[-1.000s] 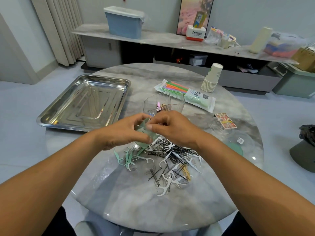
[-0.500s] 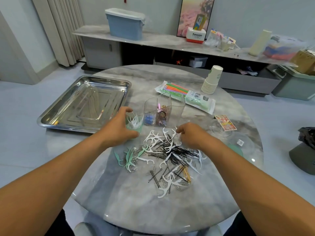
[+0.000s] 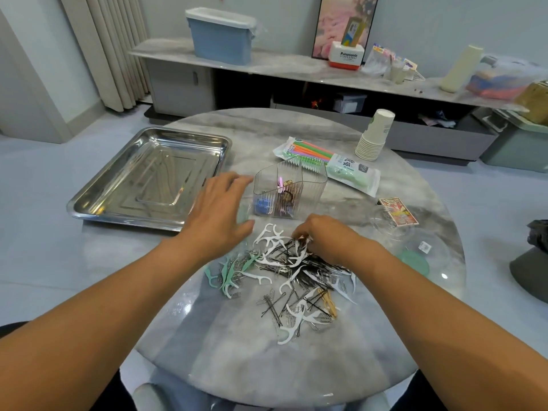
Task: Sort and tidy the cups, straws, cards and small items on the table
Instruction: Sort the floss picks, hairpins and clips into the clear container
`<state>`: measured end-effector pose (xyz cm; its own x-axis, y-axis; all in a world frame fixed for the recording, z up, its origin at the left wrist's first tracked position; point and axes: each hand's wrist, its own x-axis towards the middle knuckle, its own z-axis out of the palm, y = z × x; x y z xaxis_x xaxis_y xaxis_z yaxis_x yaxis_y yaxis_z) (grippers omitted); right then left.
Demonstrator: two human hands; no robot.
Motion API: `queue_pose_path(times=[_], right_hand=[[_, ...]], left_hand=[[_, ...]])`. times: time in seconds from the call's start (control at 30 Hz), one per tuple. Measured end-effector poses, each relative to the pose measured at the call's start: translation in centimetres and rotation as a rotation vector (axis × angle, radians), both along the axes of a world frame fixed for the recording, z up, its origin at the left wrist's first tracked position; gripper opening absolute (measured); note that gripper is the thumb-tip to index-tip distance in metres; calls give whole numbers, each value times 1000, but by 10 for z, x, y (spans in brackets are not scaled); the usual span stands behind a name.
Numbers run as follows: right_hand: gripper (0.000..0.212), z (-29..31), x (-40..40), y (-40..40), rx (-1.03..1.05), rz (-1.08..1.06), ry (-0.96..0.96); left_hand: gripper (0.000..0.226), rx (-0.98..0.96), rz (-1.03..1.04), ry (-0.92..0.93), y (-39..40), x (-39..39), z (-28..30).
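Both bare forearms are reaching forward, converging from the lower corners.

The left hand [image 3: 218,213] is hovering palm down, its fingers straight and loosely spread, gripping nothing. The right hand [image 3: 329,237] is lying knuckles up with its fingers curling down and inward, the fingertips [image 3: 302,239] pinching together; what they are pinching is too small to tell.

Blue bin [image 3: 221,40], framed picture [image 3: 344,23], Panasonic box [image 3: 346,56] on sideboard [image 3: 284,65]; curtain [image 3: 109,48] left
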<state>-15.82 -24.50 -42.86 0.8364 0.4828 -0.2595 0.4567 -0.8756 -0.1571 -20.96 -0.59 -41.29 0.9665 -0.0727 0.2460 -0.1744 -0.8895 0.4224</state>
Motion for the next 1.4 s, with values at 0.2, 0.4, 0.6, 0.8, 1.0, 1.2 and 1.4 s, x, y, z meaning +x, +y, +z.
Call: queue_pose_path(times=[0.2,0.4,0.6,0.8,1.0,1.2,1.4], right_hand=[[21,7,2,-3,26,-81,40],[19,7,-1,-18,79,-162,175],[19,15,-3,-28,156,-210,200],[15,34,3,-37,316,-281,238],[13,41,1,-36,493,-313,302],[16,57,2,-36,755,-346,307],[16,75,6,-41,938,-344,357]], left_hand=[[58,73,-207,135,-44,-13,-12],[57,168,-130,296,-57,2,-32],[43,41,-3,387,-70,18,-31],[25,-108,17,508,-72,25,-32],[12,-201,2,518,-71,22,-24],[16,-684,69,549,-60,26,1],[11,-1319,50,878,-62,20,12]])
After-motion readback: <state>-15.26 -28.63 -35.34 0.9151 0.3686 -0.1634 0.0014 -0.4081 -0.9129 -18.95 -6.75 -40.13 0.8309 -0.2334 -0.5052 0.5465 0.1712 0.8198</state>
